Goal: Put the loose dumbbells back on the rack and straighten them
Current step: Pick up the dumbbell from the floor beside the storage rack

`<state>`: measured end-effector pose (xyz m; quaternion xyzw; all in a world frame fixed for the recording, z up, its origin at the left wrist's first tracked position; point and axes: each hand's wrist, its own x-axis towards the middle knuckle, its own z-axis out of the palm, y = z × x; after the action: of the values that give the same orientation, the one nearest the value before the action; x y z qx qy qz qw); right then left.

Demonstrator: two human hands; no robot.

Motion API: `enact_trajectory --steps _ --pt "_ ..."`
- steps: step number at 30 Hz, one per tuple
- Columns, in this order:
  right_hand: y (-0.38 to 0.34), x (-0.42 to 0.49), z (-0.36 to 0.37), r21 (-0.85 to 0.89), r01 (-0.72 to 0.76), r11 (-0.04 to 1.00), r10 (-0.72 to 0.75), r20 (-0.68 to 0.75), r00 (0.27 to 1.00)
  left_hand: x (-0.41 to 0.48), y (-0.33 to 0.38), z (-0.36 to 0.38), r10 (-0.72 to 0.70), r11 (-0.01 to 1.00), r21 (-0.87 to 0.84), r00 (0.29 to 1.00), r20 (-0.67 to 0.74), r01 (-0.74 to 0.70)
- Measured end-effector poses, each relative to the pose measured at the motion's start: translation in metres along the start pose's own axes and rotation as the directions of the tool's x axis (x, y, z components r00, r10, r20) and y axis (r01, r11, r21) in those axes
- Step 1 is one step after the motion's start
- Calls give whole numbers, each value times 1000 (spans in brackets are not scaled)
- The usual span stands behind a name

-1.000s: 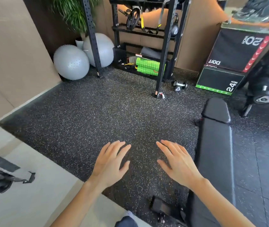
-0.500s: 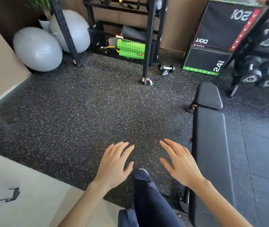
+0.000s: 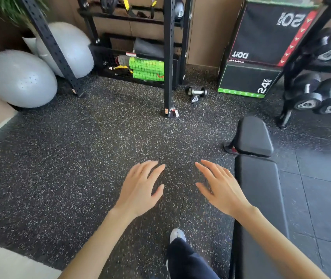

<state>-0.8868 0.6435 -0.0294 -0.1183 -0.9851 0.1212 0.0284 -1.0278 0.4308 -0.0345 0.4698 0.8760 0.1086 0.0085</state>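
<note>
Head view: the left hand and right hand float side by side over the speckled floor, fingers spread, holding nothing. Just right of them lies a black bench. Further off, two loose dumbbells sit on the floor between a black upright and a plyo box — well apart from the dumbbell rack at far right.

Person has advanced alongside the bench. Loose dumbbells beyond its far end now sit nearer. Leg, raised 0.5 s ago left of bench, lowered; shoe now visible.
</note>
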Motion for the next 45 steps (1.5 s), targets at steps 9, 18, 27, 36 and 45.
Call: enact_trajectory --steps 9,18,27,36,45 --pt "60 100 -30 57 -24 998 32 -144 989 133 -17 -1 34 999 -11 999 -34 -35" --pt "107 179 -8 12 -100 995 100 -6 995 241 -57 31 82 996 -43 995 48 -80" --pt "153 335 -37 -54 -154 987 151 -61 987 402 -116 14 236 972 -11 971 42 -236" --pt "195 412 -38 -33 -198 980 196 -60 979 502 -147 29 346 935 29 929 132 -353" --pt "302 479 -32 -35 -210 977 211 42 977 614 -128 73 353 934 -15 917 186 -357"
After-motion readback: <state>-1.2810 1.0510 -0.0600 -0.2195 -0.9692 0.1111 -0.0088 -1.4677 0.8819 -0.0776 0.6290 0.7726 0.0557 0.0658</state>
